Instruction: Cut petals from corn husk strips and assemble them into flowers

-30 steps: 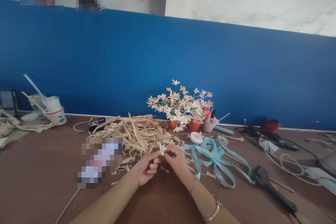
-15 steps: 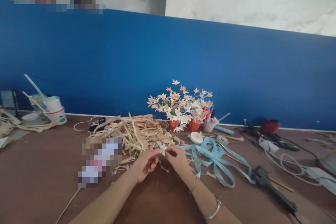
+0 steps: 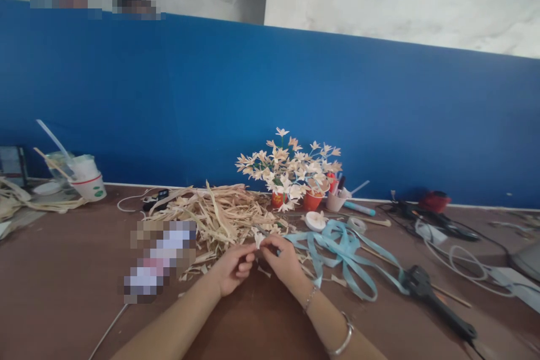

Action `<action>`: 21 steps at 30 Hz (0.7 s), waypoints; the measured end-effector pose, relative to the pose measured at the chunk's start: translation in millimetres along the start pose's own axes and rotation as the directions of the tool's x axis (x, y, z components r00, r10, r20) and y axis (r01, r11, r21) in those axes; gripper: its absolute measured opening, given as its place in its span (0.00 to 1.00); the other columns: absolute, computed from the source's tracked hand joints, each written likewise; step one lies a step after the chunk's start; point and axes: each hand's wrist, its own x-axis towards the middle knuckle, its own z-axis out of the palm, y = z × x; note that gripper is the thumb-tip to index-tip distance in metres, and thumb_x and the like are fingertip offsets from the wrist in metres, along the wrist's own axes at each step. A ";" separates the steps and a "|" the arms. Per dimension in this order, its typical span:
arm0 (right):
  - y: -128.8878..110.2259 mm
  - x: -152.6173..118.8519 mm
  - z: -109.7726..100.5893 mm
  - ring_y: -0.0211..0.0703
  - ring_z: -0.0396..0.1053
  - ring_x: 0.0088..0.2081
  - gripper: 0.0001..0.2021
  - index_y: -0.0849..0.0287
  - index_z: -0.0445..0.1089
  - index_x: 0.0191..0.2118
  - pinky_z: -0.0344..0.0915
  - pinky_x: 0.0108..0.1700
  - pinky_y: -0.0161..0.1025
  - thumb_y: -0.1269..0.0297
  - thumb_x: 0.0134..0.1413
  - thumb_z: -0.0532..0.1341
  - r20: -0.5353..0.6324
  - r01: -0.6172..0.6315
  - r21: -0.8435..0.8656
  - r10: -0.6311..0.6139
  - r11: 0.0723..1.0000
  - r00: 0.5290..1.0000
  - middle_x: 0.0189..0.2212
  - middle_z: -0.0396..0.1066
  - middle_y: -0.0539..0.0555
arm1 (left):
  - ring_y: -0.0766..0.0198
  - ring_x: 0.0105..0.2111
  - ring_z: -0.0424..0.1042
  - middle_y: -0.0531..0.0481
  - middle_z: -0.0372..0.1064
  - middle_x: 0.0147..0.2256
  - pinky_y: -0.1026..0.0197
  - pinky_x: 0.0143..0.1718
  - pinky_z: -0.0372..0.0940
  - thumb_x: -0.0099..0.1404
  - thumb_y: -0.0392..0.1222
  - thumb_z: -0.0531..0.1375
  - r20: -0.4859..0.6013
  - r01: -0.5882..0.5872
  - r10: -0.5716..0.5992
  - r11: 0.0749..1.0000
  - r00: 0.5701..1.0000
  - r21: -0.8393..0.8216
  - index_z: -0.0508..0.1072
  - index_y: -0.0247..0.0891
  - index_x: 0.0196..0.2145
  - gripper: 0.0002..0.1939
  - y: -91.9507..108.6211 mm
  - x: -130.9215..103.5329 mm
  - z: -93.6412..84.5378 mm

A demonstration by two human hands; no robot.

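A small cream-coloured husk flower (image 3: 259, 237) is held up between my hands at the middle of the table. My left hand (image 3: 232, 270) pinches it from the left between thumb and forefinger, the other fingers curled. From the right, the closed fingertips of my right hand (image 3: 282, 259) grip the same flower and partly cover it. Just behind my hands spreads a heap of dry husk strips (image 3: 223, 211). Light blue ribbon (image 3: 341, 253) lies in loose loops beside my right hand.
Finished flowers (image 3: 287, 166) stand in red cups (image 3: 313, 201) against the blue partition (image 3: 189, 95). A hot glue gun (image 3: 436, 301) lies at right, near white cables (image 3: 459, 270). At left are a blurred-out device (image 3: 158, 261) and a white cup (image 3: 90, 187).
The flower has turned and tilted between my fingertips, and my right fingers now cover more of it. My right hand has shifted slightly left.
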 end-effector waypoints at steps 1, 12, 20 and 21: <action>0.0 -0.2 0.3 0.37 0.63 0.26 0.06 0.60 0.70 0.24 0.60 0.30 0.33 0.72 0.44 0.56 0.000 -0.008 0.004 0.008 1.000 1.000 0.22 0.67 0.50 | 0.82 0.10 0.47 0.61 0.56 0.16 0.76 0.11 0.37 0.52 0.38 0.63 0.005 0.029 -0.029 0.999 1.000 -0.035 0.64 0.33 0.27 0.10 -0.2 0.2 0.1; 6.5 4.7 -3.0 0.37 0.63 0.24 0.06 0.60 0.70 0.25 0.61 0.29 0.34 0.62 0.40 0.61 0.086 -0.312 0.369 0.302 0.875 0.949 0.22 0.69 0.49 | 0.78 0.11 0.51 0.59 0.61 0.17 0.72 0.11 0.38 0.48 0.46 0.64 -0.121 -0.262 0.319 0.902 0.940 0.342 0.69 0.36 0.33 0.16 0.3 2.1 1.7; 5.9 1.8 2.2 0.34 0.59 0.19 0.11 0.61 0.71 0.23 0.56 0.24 0.33 0.58 0.36 0.65 0.217 -0.444 0.358 0.390 0.821 0.895 0.16 0.66 0.47 | 0.74 0.16 0.56 0.58 0.62 0.19 0.70 0.18 0.49 0.44 0.40 0.65 -0.117 -0.382 0.501 0.772 0.858 0.508 0.73 0.35 0.28 0.11 -6.2 3.9 6.2; 6.3 2.2 1.4 0.34 0.60 0.19 0.10 0.61 0.71 0.23 0.56 0.24 0.33 0.58 0.38 0.64 0.231 -0.447 0.328 0.388 0.832 0.892 0.16 0.66 0.47 | 0.73 0.19 0.59 0.56 0.64 0.22 0.69 0.20 0.52 0.44 0.39 0.65 -0.102 -0.420 0.543 0.743 0.834 0.520 0.73 0.35 0.26 0.09 -6.5 5.1 5.3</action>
